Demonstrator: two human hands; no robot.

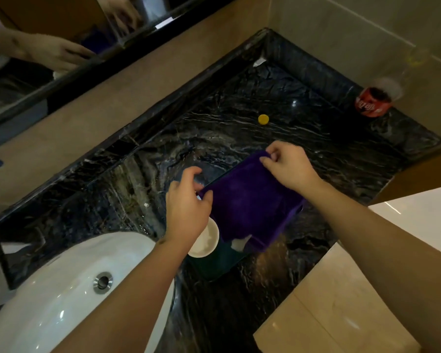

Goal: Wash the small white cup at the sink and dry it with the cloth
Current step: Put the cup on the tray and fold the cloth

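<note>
A purple cloth [250,202] is stretched flat above the dark marble counter [239,133]. My right hand [288,166] pinches its far corner. My left hand [186,202] pinches its near-left corner with the thumb on top. The small white cup [205,240] stands upright on the counter just below my left hand, partly hidden by my wrist and by the cloth's edge. The white sink basin [61,289] lies at the lower left, its overflow hole showing.
A yellow bottle cap [263,119] lies on the counter behind the cloth. A red soft-drink can [372,101] stands in the far right corner by the wall. A mirror [36,47] runs along the back left. A pale ledge [367,289] borders the counter on the right.
</note>
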